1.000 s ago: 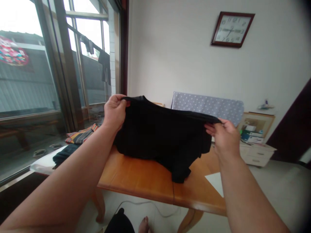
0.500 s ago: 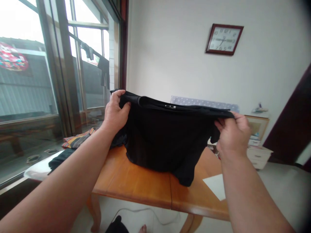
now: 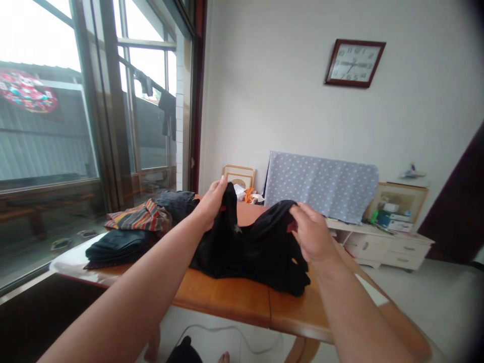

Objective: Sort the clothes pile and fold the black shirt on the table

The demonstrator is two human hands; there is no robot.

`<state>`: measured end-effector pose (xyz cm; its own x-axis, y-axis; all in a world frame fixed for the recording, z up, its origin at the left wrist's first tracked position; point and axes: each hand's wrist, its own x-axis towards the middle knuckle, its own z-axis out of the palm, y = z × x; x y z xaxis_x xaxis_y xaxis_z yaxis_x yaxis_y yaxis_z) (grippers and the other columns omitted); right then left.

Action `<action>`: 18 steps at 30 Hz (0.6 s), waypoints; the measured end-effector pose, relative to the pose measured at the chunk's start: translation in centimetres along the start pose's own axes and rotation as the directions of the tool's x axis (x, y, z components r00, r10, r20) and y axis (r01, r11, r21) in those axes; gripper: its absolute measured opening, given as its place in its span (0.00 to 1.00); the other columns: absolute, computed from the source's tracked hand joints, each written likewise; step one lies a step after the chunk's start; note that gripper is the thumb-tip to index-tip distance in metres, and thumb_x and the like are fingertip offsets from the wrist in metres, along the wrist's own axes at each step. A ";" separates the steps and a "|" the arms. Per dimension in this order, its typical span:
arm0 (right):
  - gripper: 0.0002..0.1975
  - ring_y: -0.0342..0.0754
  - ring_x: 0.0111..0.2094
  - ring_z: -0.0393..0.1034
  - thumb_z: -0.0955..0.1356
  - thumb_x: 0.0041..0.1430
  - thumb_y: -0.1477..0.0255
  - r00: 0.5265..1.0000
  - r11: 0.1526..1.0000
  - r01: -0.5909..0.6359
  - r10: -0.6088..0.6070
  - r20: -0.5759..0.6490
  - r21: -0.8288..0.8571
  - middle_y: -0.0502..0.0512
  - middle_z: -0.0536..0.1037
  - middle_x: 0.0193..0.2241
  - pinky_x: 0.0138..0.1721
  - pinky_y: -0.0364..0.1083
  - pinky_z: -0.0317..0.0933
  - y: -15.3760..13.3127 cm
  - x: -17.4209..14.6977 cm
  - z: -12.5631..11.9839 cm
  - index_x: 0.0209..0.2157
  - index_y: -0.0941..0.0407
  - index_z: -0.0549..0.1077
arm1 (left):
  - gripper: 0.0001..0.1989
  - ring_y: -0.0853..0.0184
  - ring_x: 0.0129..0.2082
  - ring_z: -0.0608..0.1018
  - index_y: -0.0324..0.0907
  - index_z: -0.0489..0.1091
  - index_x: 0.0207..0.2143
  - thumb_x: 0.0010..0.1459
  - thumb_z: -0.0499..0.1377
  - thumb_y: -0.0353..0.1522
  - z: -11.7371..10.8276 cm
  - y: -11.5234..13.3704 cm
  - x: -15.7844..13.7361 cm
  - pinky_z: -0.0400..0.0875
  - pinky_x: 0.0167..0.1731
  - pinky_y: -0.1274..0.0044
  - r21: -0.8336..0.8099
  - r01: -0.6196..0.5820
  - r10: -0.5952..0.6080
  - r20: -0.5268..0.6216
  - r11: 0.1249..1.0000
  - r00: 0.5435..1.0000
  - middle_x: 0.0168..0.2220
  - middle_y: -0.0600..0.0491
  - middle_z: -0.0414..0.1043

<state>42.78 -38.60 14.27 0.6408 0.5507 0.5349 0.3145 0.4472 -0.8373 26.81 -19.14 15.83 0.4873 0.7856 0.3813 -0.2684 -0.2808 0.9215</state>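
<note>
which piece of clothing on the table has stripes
The striped cloth at the table's window end, atop the dark folded pile; the black garment in both hands is plain.

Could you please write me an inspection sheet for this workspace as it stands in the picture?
Surface: wooden table, with a white sheet at its right edge.
Job's things: black garment, bunched on the table and gripped at two raised spots.
Clutter: striped cloth and dark folded clothes on the table's left end.
Grippers: left hand and right hand each pinch a fold of the black garment.
Cables: a thin cord on the floor under the table.
Surroundings: window at left, wall clock, dotted cloth over furniture, white drawer unit.
</note>
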 end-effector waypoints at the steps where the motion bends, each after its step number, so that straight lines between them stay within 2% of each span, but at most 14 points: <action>1: 0.15 0.43 0.24 0.67 0.73 0.53 0.57 0.996 0.997 -0.070 0.069 0.055 0.023 0.47 0.75 0.25 0.24 0.41 0.62 0.3 -0.5 0.9 0.30 0.55 0.75 | 0.34 0.58 0.46 0.77 0.50 0.67 0.55 0.57 0.50 0.61 0.7 -0.4 -0.7 0.73 0.42 0.68 -0.076 0.087 -0.081 0.083 0.993 0.993 0.47 0.50 0.74; 2: 0.15 0.43 0.22 0.67 0.73 0.52 0.57 0.987 0.989 -0.137 0.132 0.094 0.047 0.48 0.75 0.24 0.24 0.42 0.62 0.6 -1.0 1.7 0.30 0.55 0.74 | 0.36 0.57 0.47 0.77 0.50 0.67 0.56 0.56 0.51 0.63 1.3 -0.7 -1.5 0.73 0.43 0.68 -0.137 0.151 -0.127 0.167 0.979 0.978 0.47 0.50 0.74; 4: 0.14 0.43 0.23 0.70 0.73 0.53 0.58 0.959 0.962 -0.252 0.234 0.160 0.105 0.49 0.78 0.26 0.27 0.43 0.65 1.1 -1.7 3.1 0.32 0.55 0.75 | 0.35 0.57 0.50 0.76 0.49 0.67 0.57 0.56 0.54 0.60 2.3 -1.1 -3.0 0.71 0.49 0.68 -0.207 0.187 -0.116 0.313 0.960 0.943 0.50 0.49 0.73; 6: 0.14 0.46 0.30 0.75 0.72 0.54 0.59 0.926 0.929 -0.327 0.278 0.257 0.172 0.52 0.81 0.32 0.35 0.45 0.68 1.5 -2.2 4.0 0.37 0.54 0.77 | 0.33 0.58 0.55 0.73 0.47 0.66 0.58 0.56 0.62 0.53 3.0 -1.4 -4.3 0.66 0.55 0.69 -0.205 0.138 -0.043 0.414 0.969 0.909 0.53 0.49 0.72; 9: 0.16 0.48 0.41 0.76 0.70 0.58 0.62 0.860 0.900 -0.380 0.258 0.440 0.215 0.54 0.81 0.42 0.44 0.47 0.69 1.7 -2.1 3.9 0.46 0.53 0.76 | 0.35 0.57 0.55 0.73 0.46 0.65 0.60 0.51 0.71 0.40 3.1 -1.9 -5.2 0.63 0.58 0.66 -0.162 0.084 0.007 0.497 0.983 0.868 0.53 0.47 0.72; 11: 0.17 0.48 0.40 0.77 0.68 0.59 0.62 0.869 0.914 -0.357 0.249 0.428 0.192 0.56 0.81 0.43 0.42 0.47 0.69 1.9 -1.5 3.1 0.48 0.53 0.76 | 0.32 0.57 0.53 0.74 0.44 0.68 0.56 0.49 0.72 0.35 2.7 -2.3 -5.0 0.65 0.56 0.65 -0.152 0.097 -0.005 0.516 0.984 0.857 0.51 0.47 0.74; 13: 0.17 0.47 0.35 0.76 0.68 0.59 0.63 0.925 0.953 -0.276 0.229 0.304 0.122 0.57 0.81 0.42 0.35 0.44 0.67 2.2 -0.7 2.1 0.47 0.55 0.75 | 0.27 0.58 0.49 0.76 0.43 0.71 0.51 0.48 0.70 0.30 2.2 -2.7 -4.8 0.68 0.52 0.66 -0.113 0.110 -0.042 0.484 0.987 0.874 0.48 0.48 0.75; 15: 0.18 0.45 0.33 0.75 0.69 0.56 0.67 0.954 0.980 -0.199 0.187 0.236 0.028 0.57 0.79 0.46 0.31 0.42 0.64 2.8 -0.2 1.5 0.49 0.54 0.74 | 0.24 0.60 0.45 0.77 0.43 0.72 0.49 0.48 0.68 0.28 1.8 -2.8 -4.6 0.70 0.48 0.68 -0.066 0.117 -0.075 0.446 0.991 0.892 0.44 0.49 0.76; 17: 0.25 0.45 0.37 0.74 0.70 0.50 0.72 0.931 0.986 -0.164 0.167 0.324 -0.035 0.55 0.77 0.52 0.32 0.41 0.64 3.6 -0.1 1.6 0.52 0.51 0.73 | 0.22 0.62 0.42 0.78 0.42 0.71 0.48 0.49 0.65 0.27 1.6 -2.5 -4.7 0.71 0.46 0.70 -0.068 0.110 -0.066 0.469 0.992 0.881 0.43 0.50 0.76; 18: 0.27 0.46 0.38 0.73 0.71 0.48 0.73 0.897 0.985 -0.161 0.173 0.407 -0.063 0.54 0.77 0.51 0.34 0.42 0.65 4.0 -0.2 1.8 0.53 0.50 0.73 | 0.21 0.63 0.41 0.78 0.42 0.71 0.48 0.50 0.64 0.27 1.7 -2.3 -4.8 0.71 0.46 0.70 -0.079 0.101 -0.048 0.499 0.992 0.866 0.43 0.50 0.76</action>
<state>42.65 -35.68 11.01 0.3441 0.8581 0.3812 0.2503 0.3075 -0.9180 26.46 -23.22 12.01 0.8489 0.4186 0.3226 -0.2830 -0.1554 0.9464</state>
